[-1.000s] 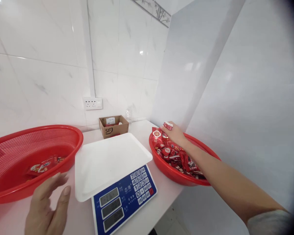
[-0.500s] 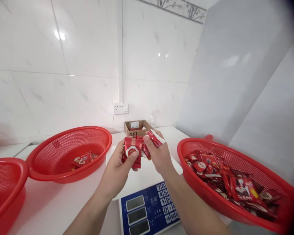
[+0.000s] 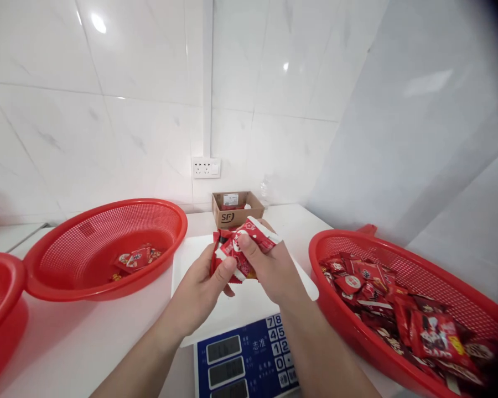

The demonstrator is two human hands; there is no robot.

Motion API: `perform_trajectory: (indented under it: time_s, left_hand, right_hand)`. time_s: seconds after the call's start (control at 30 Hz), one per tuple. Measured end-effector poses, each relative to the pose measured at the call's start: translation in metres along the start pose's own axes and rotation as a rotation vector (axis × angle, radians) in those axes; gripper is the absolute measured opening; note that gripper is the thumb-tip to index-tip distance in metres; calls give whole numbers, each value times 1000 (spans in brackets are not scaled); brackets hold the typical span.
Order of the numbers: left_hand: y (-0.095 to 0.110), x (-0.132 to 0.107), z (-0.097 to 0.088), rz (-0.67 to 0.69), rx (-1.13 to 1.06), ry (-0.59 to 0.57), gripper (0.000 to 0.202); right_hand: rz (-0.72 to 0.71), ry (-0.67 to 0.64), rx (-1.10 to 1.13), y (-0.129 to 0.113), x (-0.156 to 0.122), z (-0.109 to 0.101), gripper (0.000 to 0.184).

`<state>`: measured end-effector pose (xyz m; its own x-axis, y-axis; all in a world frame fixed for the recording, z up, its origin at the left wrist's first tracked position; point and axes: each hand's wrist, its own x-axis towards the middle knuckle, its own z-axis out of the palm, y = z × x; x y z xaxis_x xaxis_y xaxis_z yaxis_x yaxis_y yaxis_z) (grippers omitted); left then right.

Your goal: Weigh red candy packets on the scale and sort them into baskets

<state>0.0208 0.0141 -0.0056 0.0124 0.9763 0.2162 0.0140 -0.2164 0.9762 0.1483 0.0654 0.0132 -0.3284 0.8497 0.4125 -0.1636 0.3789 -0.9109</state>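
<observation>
Both hands meet above the white pan of the scale (image 3: pixel 199 265) and grip a small bunch of red snack packets (image 3: pixel 241 249). My left hand (image 3: pixel 201 287) pinches the bunch from the left with its thumb on top. My right hand (image 3: pixel 269 268) closes over the packets from the right. To the right, a red mesh basket (image 3: pixel 336 243) is heaped with several more red packets (image 3: pixel 398 309). A second red basket (image 3: pixel 108 221) on the left holds a few packets (image 3: pixel 135 258).
The scale's blue keypad and displays (image 3: pixel 249 359) face me at the counter's front edge. A small cardboard box (image 3: pixel 237 209) sits by the tiled back wall under a wall socket (image 3: pixel 206 167). A third red basket (image 3: pixel 0 276) pokes in at far left. A white panel rises on the right.
A second ago my right hand was in the right basket and my left hand hung open. Both hands then came together over the scale with the packets, and have since sunk slightly.
</observation>
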Motion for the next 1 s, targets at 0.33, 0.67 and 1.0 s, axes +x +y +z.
perform_trajectory:
  time_s: [0.33, 0.67, 1.0]
  left_hand:
    - [-8, 4, 0, -105, -181, 164, 37]
    - [-8, 5, -11, -139, 0, 169, 37]
    - [-9, 4, -11, -119, 40, 158, 42]
  right_hand:
    - [66, -107, 53, 2, 5, -10, 41]
    - [-67, -98, -158, -7, 3, -17, 19]
    - [-42, -131, -171, -9, 1, -17, 26]
